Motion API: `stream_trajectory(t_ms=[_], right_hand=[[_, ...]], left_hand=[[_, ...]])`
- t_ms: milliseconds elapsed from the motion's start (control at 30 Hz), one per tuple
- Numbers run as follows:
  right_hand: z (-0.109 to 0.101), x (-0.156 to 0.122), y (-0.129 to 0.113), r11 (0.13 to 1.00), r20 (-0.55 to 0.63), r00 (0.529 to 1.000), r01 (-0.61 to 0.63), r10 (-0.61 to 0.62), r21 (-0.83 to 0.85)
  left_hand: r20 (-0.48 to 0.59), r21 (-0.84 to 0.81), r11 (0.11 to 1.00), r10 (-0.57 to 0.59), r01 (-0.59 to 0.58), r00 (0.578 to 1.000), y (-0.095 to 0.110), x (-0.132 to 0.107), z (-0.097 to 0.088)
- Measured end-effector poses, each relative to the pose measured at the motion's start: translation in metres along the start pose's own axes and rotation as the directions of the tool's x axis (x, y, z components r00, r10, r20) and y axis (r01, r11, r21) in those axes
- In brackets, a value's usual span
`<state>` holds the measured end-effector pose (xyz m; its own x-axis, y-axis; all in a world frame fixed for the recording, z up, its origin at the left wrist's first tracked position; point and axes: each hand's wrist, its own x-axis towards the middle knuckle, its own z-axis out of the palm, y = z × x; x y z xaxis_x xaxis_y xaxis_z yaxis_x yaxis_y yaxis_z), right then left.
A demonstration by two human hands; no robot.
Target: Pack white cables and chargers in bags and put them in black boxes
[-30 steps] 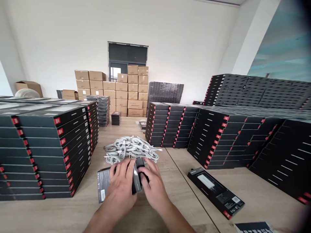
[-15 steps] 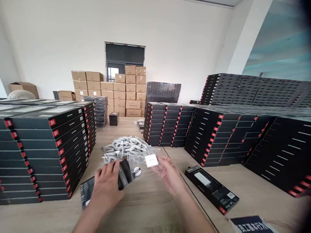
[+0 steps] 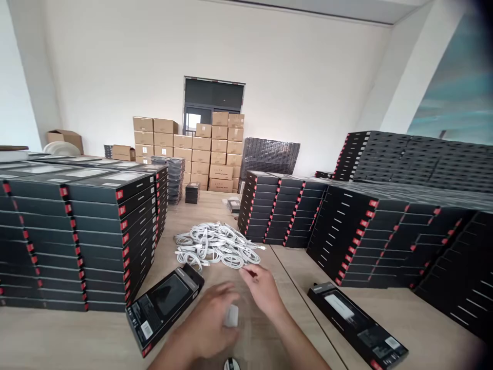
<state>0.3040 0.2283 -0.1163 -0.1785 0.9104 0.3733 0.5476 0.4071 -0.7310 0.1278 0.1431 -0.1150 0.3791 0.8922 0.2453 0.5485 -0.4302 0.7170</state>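
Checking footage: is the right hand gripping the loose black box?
No, the loose black box lies on the table, apart from the right hand.

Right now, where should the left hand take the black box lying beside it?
Probably grip the black box by its long edges, across the narrow width, coming from above on the right, beside the left hand. It lies flat and slanted on the wooden table.

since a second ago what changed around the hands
The black box has been let go and now lies on the table, left of the left hand, which is over a small white square item. The right hand moved forward toward the white cables. The cables and stacked boxes stayed put.
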Motion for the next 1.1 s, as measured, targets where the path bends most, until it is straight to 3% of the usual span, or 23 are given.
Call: stream_trajectory(t_ms=[267, 433, 500, 567, 633, 667, 733, 800, 867, 967, 1033, 1100], right_hand=[[0.024, 0.068, -0.012, 0.985, -0.131, 0.984, 0.1, -0.119, -0.139], [-0.01, 0.104, -0.024, 0.992, -0.309, 0.944, 0.096, -0.118, -0.085], [-0.026, 0.103, -0.028, 0.997, -0.385, 0.919, 0.067, -0.08, -0.047], [-0.032, 0.084, -0.032, 0.998, -0.411, 0.91, 0.064, -0.063, -0.01], [-0.025, 0.05, -0.035, 0.99, -0.388, 0.912, 0.144, -0.137, -0.011], [-0.018, 0.031, -0.037, 0.967, -0.354, 0.902, 0.251, -0.247, -0.037], [-0.003, -0.005, -0.042, 0.876, -0.176, 0.858, 0.472, -0.482, -0.101], [0.009, -0.028, -0.047, 0.814, 0.004, 0.816, 0.577, -0.578, -0.069], [0.013, -0.037, -0.051, 0.855, 0.011, 0.855, 0.518, -0.518, 0.03], [0.009, -0.031, -0.049, 0.931, -0.108, 0.973, 0.226, -0.203, 0.287], [0.005, -0.026, -0.045, 0.88, -0.044, 0.999, 0.033, -0.014, 0.474], [0.003, -0.024, -0.042, 0.8, 0.059, 0.996, -0.085, 0.062, 0.594]], left_hand=[[-0.021, -0.033, 0.998, -0.055, 0.054, 0.998, 0.006, 0.003, 0.001], [-0.154, -0.142, 0.986, -0.109, 0.087, 0.982, -0.005, 0.004, 0.001], [-0.214, -0.218, 0.972, -0.139, 0.091, 0.967, -0.008, 0.005, 0.002], [-0.279, -0.361, 0.929, -0.192, 0.082, 0.941, -0.008, 0.009, 0.003], [-0.301, -0.588, 0.808, -0.266, 0.041, 0.916, -0.007, 0.014, 0.003], [-0.289, -0.716, 0.698, -0.304, 0.006, 0.908, -0.006, 0.017, 0.003], [-0.252, -0.893, 0.445, -0.359, -0.072, 0.899, -0.004, 0.021, 0.001], [-0.24, -0.947, 0.296, -0.404, -0.122, 0.883, -0.003, 0.023, -0.003], [-0.24, -0.953, 0.279, -0.444, -0.121, 0.863, -0.003, 0.023, -0.006], [-0.177, -0.959, 0.278, -0.435, -0.055, 0.883, -0.001, 0.019, -0.008], [-0.088, -0.961, 0.274, -0.384, 0.023, 0.919, 0.002, 0.016, -0.007], [0.0, -0.955, 0.28, -0.333, 0.099, 0.943, 0.005, 0.014, -0.004]])
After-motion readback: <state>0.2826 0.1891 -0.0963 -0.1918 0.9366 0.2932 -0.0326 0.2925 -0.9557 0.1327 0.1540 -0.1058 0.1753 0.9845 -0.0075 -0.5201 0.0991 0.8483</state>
